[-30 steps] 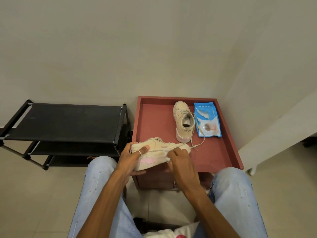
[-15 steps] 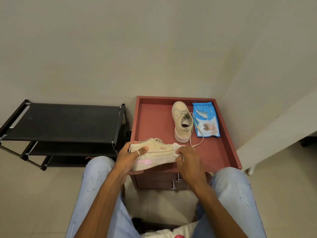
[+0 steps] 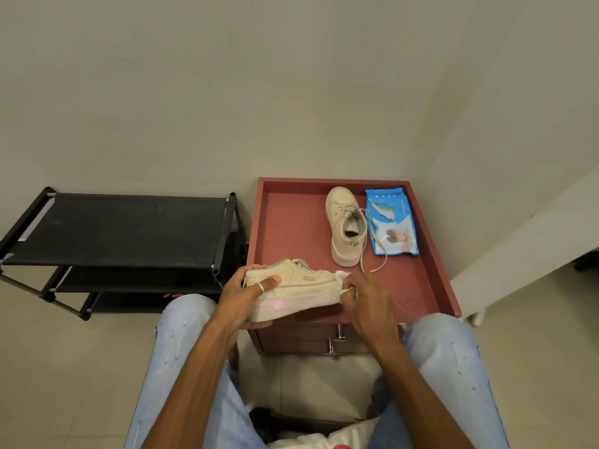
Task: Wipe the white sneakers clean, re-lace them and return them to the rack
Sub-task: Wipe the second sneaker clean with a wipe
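Now at the toe of the shoe (image 3: 301, 286), slid there with the wipe (image 3: 343, 276) from mid-side.
Gripping the heel with left fingers (image 3: 269, 281), pinching the wipe with right fingers (image 3: 349, 289), over the near edge of the bench (image 3: 291, 228). Probably one side nearly wiped. Beware the loose lace (image 3: 376, 270) of the second shoe (image 3: 344, 234) just beyond; open room left toward the rack (image 3: 129, 228).

Single head cam, wide-angle, pitched forward and down. Left hand (image 3: 240, 296) and right hand (image 3: 369, 306) sit close, lower centre; red surface (image 3: 291, 228) just beyond the knees (image 3: 437, 332), rack (image 3: 129, 228) left, wall (image 3: 291, 92) fills top half.
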Action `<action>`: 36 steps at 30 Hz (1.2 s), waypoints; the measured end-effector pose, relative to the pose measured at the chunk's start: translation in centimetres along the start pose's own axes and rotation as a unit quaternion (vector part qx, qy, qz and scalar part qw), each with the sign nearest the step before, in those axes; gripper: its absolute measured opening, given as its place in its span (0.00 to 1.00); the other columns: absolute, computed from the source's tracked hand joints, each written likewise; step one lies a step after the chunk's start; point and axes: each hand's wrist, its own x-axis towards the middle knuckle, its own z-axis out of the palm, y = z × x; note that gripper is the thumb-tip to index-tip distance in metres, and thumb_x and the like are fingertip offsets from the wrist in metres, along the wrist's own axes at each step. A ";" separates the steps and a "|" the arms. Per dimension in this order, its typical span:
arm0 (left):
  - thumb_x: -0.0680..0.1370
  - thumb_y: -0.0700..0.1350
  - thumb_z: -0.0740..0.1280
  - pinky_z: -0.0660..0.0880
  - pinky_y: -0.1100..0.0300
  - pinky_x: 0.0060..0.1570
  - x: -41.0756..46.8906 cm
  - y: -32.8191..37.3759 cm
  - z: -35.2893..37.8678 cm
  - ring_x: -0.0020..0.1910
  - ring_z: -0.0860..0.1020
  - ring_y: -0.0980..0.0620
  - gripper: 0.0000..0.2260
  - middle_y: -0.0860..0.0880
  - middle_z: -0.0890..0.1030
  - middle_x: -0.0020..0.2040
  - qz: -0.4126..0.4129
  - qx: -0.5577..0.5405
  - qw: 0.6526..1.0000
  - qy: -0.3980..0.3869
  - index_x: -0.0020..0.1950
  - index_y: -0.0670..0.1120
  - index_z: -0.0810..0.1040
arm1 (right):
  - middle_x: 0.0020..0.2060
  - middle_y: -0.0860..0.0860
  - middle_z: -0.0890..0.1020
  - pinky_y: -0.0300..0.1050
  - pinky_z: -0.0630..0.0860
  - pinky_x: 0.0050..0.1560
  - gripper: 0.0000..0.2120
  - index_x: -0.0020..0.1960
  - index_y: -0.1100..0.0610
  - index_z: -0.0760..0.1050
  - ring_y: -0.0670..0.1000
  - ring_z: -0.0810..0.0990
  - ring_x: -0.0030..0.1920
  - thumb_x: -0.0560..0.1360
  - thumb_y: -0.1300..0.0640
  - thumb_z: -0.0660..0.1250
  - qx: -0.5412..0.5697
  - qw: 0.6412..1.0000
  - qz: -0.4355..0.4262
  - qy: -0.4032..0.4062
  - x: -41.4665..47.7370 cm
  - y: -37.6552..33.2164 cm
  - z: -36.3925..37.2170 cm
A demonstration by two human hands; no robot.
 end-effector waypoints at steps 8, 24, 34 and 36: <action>0.74 0.48 0.77 0.84 0.43 0.41 0.1 0.0 0.0 0.54 0.81 0.44 0.13 0.49 0.81 0.58 -0.008 -0.004 1.000 0.006 0.56 0.58 0.79 | 0.40 0.49 0.79 0.44 0.68 0.37 0.05 0.43 0.54 0.77 0.53 0.78 0.41 0.71 0.62 0.65 0.048 0.994 0.098 0.014 1.0 1.7 0.2; 0.75 0.48 0.77 0.84 0.41 0.42 0.2 -0.1 0.1 0.54 0.81 0.44 0.14 0.50 0.80 0.59 0.004 0.011 1.000 0.012 0.56 0.58 0.79 | 0.45 0.49 0.85 0.44 0.74 0.45 0.11 0.52 0.53 0.83 0.51 0.81 0.47 0.71 0.61 0.67 0.127 0.972 0.197 -0.019 2.4 2.8 0.6; 0.75 0.47 0.76 0.84 0.44 0.41 0.2 -0.1 0.2 0.55 0.81 0.45 0.13 0.50 0.80 0.59 0.020 0.011 1.000 0.012 0.56 0.58 0.79 | 0.50 0.53 0.83 0.43 0.74 0.49 0.14 0.57 0.56 0.81 0.54 0.81 0.49 0.72 0.61 0.65 0.076 0.990 0.119 0.003 -0.1 -0.3 0.5; 0.75 0.47 0.76 0.84 0.44 0.41 0.3 -0.2 0.2 0.55 0.80 0.45 0.14 0.50 0.80 0.58 0.023 0.013 1.000 0.013 0.56 0.58 0.78 | 0.50 0.54 0.81 0.45 0.74 0.49 0.13 0.57 0.58 0.80 0.55 0.79 0.50 0.74 0.59 0.65 0.062 0.993 0.099 0.019 -0.9 -1.1 0.9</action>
